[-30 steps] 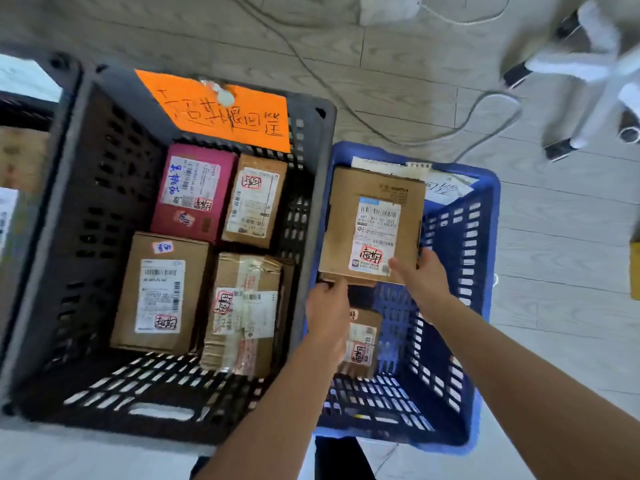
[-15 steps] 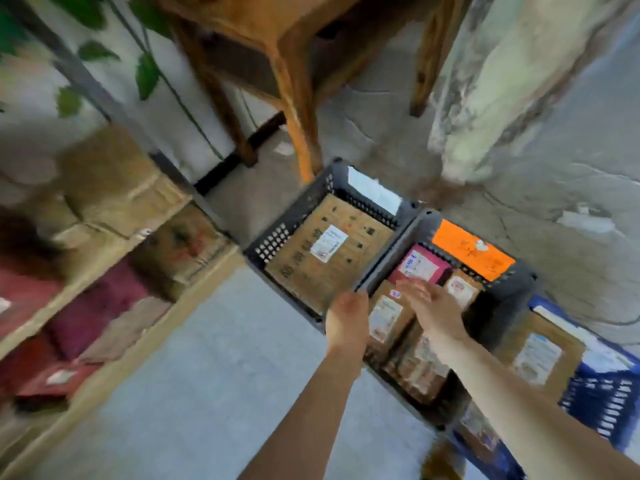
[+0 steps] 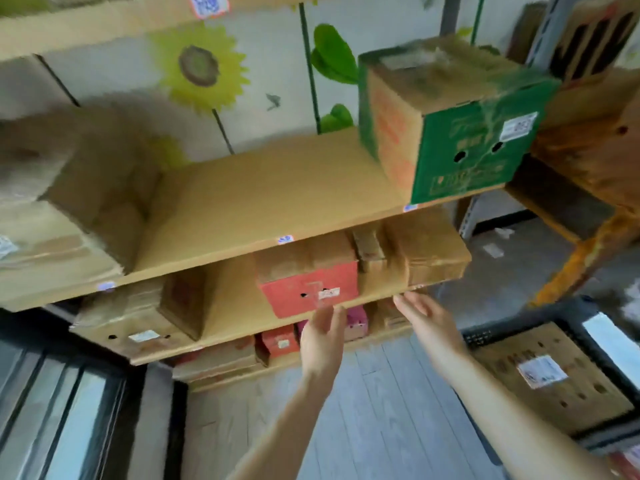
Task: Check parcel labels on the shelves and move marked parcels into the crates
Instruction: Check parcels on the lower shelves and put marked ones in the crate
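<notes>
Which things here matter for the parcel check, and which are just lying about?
Job:
left hand and right hand, both open and empty
shelves
red parcel
green box
dark crate holding a labelled parcel

Lying about:
sunflower wall sticker
wooden table
glass panels

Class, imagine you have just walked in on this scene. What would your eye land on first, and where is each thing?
The green box stands at the right end of a wooden shelf, with a yellow sunflower on the wall up to its left. Below that shelf sits a red box. Just in front of it the left hand and right hand reach towards it, both open and empty.
</notes>
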The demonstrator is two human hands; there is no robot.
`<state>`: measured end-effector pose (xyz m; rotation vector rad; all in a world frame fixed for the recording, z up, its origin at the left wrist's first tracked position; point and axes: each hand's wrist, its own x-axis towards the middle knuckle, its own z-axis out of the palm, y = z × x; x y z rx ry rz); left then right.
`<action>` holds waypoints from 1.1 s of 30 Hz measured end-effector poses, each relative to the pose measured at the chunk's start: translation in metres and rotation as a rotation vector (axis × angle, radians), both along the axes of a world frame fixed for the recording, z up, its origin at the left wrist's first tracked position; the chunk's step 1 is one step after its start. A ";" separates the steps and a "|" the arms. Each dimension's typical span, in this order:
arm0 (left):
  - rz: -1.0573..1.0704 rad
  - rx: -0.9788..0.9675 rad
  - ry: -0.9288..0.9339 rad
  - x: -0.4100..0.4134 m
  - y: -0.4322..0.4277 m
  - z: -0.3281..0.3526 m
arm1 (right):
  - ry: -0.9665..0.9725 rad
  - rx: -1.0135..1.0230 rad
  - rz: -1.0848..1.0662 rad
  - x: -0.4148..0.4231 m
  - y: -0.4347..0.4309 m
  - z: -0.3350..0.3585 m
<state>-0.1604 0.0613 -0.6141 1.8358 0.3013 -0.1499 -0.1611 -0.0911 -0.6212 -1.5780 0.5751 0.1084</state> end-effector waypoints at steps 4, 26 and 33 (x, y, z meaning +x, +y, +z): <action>0.137 0.016 0.014 0.039 0.057 -0.009 | -0.040 -0.081 0.088 0.054 0.034 -0.009; 0.377 -0.224 0.169 0.186 0.164 -0.173 | 0.183 -0.191 0.204 0.247 0.064 -0.146; 0.403 -0.137 0.224 0.042 0.215 -0.150 | 0.179 -0.243 0.260 0.095 0.103 -0.105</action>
